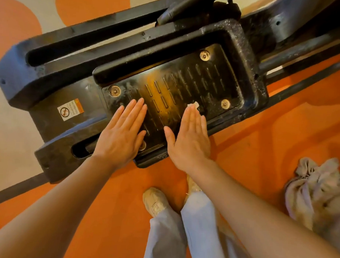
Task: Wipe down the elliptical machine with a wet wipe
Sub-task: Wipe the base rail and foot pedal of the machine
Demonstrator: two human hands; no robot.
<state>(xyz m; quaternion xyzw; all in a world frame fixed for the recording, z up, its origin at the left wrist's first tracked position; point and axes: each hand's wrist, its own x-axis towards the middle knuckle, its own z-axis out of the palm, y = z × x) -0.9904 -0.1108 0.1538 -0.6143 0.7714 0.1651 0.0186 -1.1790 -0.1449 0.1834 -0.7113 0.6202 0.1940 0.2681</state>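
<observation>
The black elliptical foot pedal [179, 78] fills the middle of the head view, ribbed, with round bolts at its corners and a raised rim. My left hand [122, 132] lies flat on the pedal's near left part, fingers straight and together. My right hand [190, 137] lies flat on the pedal's near right part. A small white wet wipe [194, 105] peeks out under its fingertips, pressed against the pedal. Most of the wipe is hidden under the hand.
The machine's black rear frame [37, 68] with a warning sticker [70, 110] lies to the left. Rails [304, 56] run off to the right. A crumpled grey cloth [318, 192] lies on the orange floor at the right. My shoes [156, 202] stand just below the pedal.
</observation>
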